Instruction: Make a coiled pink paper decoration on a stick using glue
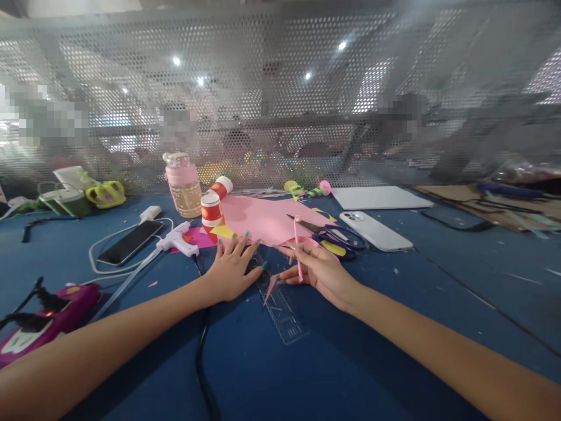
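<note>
Lower centre, a clear plastic ruler (287,323) lies on the blue tabletop (245,380). The left hand (234,269), fingers spread wide, rests flat by its upper end at centre. The right hand (322,272), right of centre, pinches 1 thin pink paper stick (299,257) beside blue-handled scissors (335,235).

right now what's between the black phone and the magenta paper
The white glue gun lies between the black phone and the magenta paper, plus a bit of white cable, in the head view.
</note>
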A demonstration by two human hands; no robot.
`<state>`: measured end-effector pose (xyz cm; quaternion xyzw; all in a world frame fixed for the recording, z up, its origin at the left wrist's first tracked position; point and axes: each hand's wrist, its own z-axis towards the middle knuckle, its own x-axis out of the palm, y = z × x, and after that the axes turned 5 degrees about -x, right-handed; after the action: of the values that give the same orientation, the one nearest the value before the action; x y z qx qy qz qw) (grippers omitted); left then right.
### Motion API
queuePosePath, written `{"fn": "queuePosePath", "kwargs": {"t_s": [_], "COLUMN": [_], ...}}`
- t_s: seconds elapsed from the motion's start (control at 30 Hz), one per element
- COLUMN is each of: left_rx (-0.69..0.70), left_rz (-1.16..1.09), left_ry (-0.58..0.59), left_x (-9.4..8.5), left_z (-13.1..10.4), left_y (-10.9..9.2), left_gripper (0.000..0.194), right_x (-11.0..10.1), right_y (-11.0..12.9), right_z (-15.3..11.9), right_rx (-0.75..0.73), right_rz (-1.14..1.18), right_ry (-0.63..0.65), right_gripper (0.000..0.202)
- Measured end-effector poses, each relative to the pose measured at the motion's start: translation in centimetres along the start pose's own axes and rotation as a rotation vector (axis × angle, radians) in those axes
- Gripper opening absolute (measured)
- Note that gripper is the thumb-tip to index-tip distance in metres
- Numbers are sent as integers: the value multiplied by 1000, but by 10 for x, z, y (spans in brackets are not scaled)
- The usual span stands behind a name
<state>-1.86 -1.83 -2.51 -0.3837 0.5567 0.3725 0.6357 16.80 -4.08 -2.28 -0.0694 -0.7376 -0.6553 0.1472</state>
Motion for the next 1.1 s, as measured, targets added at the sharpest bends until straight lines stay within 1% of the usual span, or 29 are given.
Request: {"fn": "queuePosePath", "kwargs": {"t_s": [0.13, 0.3, 0.4, 0.47, 0.53, 0.6, 0.63, 0.7, 0.77, 0.8, 0.97, 1.1], "left_rx": [9, 0, 5, 46, 98, 119, 119, 121, 101, 77, -81, -229], "left_rz": [9, -15, -63, -136, -294, -583, -767, -1121, -1365, -1445, -1716, -1908], "left_ry": [-1, 1, 3, -24, -57, -46, -10, 123, 221, 238, 229, 229], "left_x": [1, 1, 0, -1, -3, -6, -7, -7, -6, -4, -1, -2], "left_z": [1, 1, 0, 0, -1, -2, -3, -4, -5, -4, 0, 3], "left_y": [1, 0, 0, 0, -2, -6, -8, -14, -18, -19, -20, -19], "left_gripper": [55, 55, 58, 60, 57, 49, 46, 42, 40, 39, 30, 34], "right_x": [-2, -3, -2, -1, 1, 3, 4, 7, 10, 11, 14, 16], "right_y": [-1, -3, -4, -6, -6, -6, -6, -6, -7, -7, -12, -18], "right_z": [1, 2, 0, -2, -5, -8, -10, -14, -17, -18, -17, -15], "right_rx": [-15, -27, -82, -123, -164, -195, -200, -195, -184, -178, -115, -72], "right_rz": [-18, -44, -73, -101, -136, -184, -208, -234, -233, -230, -210, -239], "right_ry": [18, 60, 72, 72, 91, 136, 168, 224, 258, 267, 306, 330], "right_gripper": [9, 20, 28, 32, 34, 33, 33, 33, 34, 34, 37, 40]}}
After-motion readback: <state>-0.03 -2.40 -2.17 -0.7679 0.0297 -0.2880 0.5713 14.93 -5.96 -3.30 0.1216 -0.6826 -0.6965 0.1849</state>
